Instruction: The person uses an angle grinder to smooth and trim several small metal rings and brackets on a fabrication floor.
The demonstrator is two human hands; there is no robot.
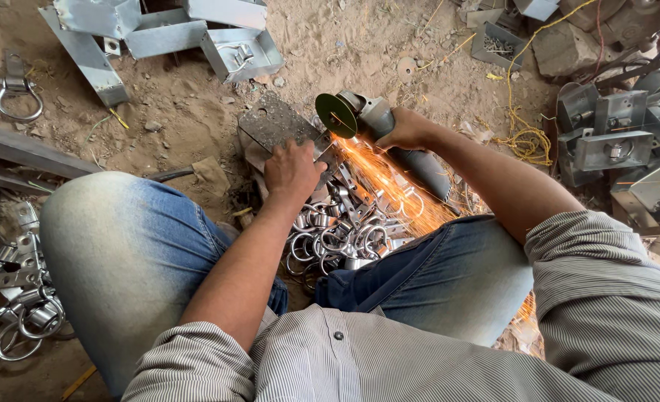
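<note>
My right hand grips a grey angle grinder whose green disc touches the edge of a small metal part. Orange sparks spray from the contact point toward my legs. My left hand presses that part down against a flat perforated steel plate lying on the sandy ground. Between my bent knees lies a heap of shiny metal rings and brackets.
Galvanised box brackets lie at the top, and more of these brackets are stacked at the right. A yellow cord trails across the dirt. Ring fittings are piled at the left by steel bars.
</note>
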